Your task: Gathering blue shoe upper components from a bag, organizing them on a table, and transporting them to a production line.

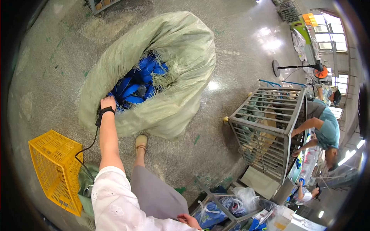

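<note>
At eleven o'clock lies the green sack of blue pieces, whose rim our left hand seems to grip with curled fingers, best through thick folds, while our half-bent right hand's hold, near six o'clock, we cannot tell.

L hand at rim of big pale-green sack, blue pcs inside.
R hand nr btm edge; yellow crate to L; barred metal cart w/ co-worker bent over it, R side.
</note>
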The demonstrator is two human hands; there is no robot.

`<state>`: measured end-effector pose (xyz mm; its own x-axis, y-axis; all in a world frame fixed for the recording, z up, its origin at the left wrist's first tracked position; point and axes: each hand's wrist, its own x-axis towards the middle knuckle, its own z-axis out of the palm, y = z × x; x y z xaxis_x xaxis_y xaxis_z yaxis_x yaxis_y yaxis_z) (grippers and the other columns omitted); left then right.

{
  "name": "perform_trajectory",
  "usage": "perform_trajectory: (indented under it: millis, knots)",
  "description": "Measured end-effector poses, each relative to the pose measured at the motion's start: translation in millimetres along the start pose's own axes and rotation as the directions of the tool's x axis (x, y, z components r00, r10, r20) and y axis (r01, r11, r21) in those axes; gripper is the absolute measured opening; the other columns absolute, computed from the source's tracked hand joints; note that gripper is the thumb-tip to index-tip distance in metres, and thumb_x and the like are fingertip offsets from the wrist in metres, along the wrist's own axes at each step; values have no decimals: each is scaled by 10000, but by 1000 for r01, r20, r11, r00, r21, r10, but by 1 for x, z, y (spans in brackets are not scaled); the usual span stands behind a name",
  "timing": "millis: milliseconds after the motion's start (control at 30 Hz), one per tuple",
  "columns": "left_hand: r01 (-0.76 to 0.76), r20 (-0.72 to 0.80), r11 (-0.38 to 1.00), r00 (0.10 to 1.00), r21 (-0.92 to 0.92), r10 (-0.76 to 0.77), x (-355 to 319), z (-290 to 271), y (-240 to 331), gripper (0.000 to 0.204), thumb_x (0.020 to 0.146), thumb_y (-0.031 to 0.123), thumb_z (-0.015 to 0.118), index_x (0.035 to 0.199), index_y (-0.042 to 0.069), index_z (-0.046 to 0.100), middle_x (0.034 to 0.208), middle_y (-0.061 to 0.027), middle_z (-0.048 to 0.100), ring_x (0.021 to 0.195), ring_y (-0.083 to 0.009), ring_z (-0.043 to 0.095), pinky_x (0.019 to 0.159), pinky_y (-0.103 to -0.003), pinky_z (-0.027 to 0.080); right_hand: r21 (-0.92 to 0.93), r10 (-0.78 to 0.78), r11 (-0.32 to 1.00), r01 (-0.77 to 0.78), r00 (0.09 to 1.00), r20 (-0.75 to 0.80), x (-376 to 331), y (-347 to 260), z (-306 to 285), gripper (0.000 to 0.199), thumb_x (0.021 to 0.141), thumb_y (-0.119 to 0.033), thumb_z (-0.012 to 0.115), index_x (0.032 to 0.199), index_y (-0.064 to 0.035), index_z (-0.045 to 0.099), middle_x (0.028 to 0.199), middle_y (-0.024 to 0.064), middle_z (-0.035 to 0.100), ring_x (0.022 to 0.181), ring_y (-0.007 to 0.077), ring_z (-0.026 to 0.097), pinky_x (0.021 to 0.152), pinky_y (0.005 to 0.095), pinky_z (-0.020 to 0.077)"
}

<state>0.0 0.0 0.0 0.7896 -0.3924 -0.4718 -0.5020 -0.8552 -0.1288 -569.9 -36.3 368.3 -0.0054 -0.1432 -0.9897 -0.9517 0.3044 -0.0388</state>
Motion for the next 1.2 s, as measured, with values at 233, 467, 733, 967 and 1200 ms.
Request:
perform_trajectory:
  millis: [233, 467, 733, 967, 1200]
  knots:
    - [29, 28, 999, 999, -41, -28, -27, -2, -4, 241, 807, 103, 403, 993, 32, 539, 960, -146, 568, 911, -285, 547, 765, -371, 465, -115, -150, 983, 144, 988, -48, 25, -17, -2, 260, 801, -220, 578, 1022, -84, 577, 888, 123, 626, 797, 241, 601, 714, 345, 472]
    - [260, 323, 915, 933, -309, -156, -205, -16, -13, 368, 733, 169, 513, 1054, -11, 502, 1019, -242, 565, 952, -371, 550, 828, -407, 444, -174, -420, 901, 398, 900, -116, 23, -4, -2, 236, 820, -242, 547, 996, -87, 576, 836, 117, 638, 773, 242, 626, 694, 324, 488]
    - [181, 154, -330, 982, -927, 106, -345, -285, 16, 49, 688, 109, 436, 730, 103, 462, 569, 1, 453, 409, -99, 407, 329, -224, 261, -227, -696, 718, 658, 670, -259, 8, 48, -34, 227, 787, -192, 545, 963, -54, 587, 897, 133, 625, 839, 284, 601, 720, 360, 477]
    - [-169, -299, -247, 504, -954, 810, -588, -461, 125, 509, 707, 126, 526, 1195, 33, 412, 887, -70, 605, 732, -193, 604, 605, -324, 503, -128, -705, 674, 727, 582, -405, 1, 166, -40, 338, 779, -220, 545, 1074, -57, 523, 915, 129, 620, 876, 303, 582, 761, 388, 452]
    - [-274, -458, -408, 150, -871, 876, -669, -468, 208, 524, 709, 181, 522, 1178, -35, 437, 1079, -108, 539, 1040, -257, 509, 939, -392, 371, 24, -561, 460, 888, 311, -767, -29, 270, -48, 619, 787, -274, 578, 1303, -89, 292, 1068, 133, 560, 920, 294, 562, 752, 378, 448]
